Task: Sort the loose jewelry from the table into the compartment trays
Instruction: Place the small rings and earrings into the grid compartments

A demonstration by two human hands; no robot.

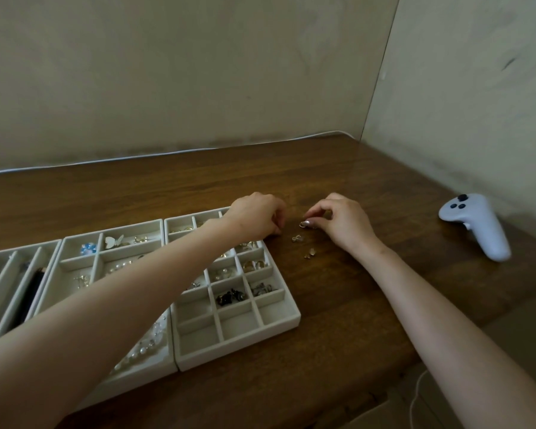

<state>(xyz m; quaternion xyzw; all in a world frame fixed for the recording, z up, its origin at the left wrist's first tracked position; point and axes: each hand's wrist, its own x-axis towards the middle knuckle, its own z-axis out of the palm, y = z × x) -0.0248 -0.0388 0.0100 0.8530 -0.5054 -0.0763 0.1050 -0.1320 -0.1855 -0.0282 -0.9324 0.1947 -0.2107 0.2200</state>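
My right hand (344, 222) pinches a small gold piece (304, 223) between thumb and fingertips, just above the wooden table (338, 305). A few loose pieces lie below it: a small silver one (296, 239) and a gold pair (310, 252). My left hand (254, 216) hovers over the far right corner of the many-compartment tray (239, 351), fingers curled under; whether they hold anything is hidden. Several of that tray's cells hold earrings and rings. The middle tray (75, 263) holds a butterfly piece, a blue piece and pearls.
A third tray (0, 274) with long slots lies at the far left, a dark item in one slot. A white game controller (477, 224) rests on the table at the right. Walls close off the back and right side. A white cable runs along the back edge.
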